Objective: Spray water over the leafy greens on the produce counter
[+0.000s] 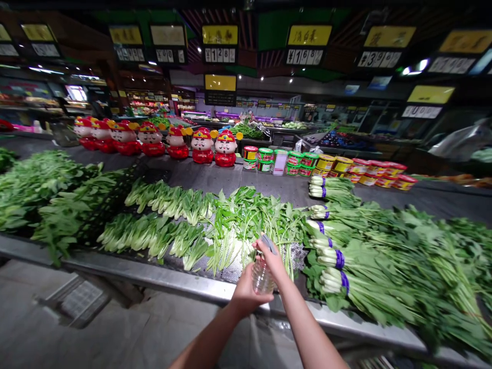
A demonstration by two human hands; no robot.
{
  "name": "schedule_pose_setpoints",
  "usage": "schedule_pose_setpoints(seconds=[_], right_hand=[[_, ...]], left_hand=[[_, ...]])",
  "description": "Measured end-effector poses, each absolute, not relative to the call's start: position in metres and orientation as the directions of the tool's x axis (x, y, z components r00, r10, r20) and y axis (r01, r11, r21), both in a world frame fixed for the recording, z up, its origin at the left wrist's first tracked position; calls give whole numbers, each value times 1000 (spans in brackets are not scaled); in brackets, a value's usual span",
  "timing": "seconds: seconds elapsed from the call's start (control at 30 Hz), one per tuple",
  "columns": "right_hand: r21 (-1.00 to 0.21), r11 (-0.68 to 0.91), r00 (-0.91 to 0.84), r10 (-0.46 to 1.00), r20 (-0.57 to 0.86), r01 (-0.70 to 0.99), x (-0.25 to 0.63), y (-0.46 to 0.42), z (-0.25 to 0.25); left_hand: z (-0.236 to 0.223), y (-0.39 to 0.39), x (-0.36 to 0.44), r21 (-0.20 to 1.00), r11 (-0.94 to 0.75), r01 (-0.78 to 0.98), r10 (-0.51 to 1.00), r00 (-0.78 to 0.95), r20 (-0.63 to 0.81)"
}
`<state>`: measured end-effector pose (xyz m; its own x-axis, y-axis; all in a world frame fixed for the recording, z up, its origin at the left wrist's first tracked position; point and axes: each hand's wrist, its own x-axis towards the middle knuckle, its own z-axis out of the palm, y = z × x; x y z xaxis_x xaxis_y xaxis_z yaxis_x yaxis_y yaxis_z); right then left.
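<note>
A small clear plastic spray bottle (262,277) is held in front of me over the edge of a vegetable display. My left hand (246,293) is wrapped round the bottle's body from below. My right hand (271,255) grips the grey spray head on top. Just beyond the bottle lies a pile of loose leafy greens (249,218) on a perforated metal surface. Rows of bok choy (161,220) lie to its left. To its right are bundled greens tied with purple bands (338,261).
The metal rim of the display counter (154,277) runs across in front of me. Red figurines (202,146) and several coloured tubs (338,165) line the far edge. Price signs (220,43) hang overhead. A floor grate (79,298) sits low left.
</note>
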<state>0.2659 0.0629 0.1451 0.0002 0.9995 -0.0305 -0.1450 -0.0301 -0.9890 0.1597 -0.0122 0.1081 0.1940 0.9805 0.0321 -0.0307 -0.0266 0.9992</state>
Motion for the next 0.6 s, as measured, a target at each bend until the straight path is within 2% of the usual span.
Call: schedule_pose_setpoints(seconds=[0.17, 0.27, 0.4, 0.6], right_hand=[[-992, 72, 13, 997, 71, -106, 269, 63, 159], [-990, 53, 36, 998, 49, -127, 265, 61, 167], [-997, 9, 57, 998, 5, -71, 257, 60, 164], [-999, 31, 46, 998, 31, -11, 252, 60, 160]], left_hand=[[117, -12, 165, 988, -43, -147, 971, 225, 75], [125, -11, 166, 970, -48, -237, 959, 262, 111], [129, -15, 161, 930, 8, -367, 935, 332, 123], [125, -15, 156, 922, 40, -385, 939, 329, 97]])
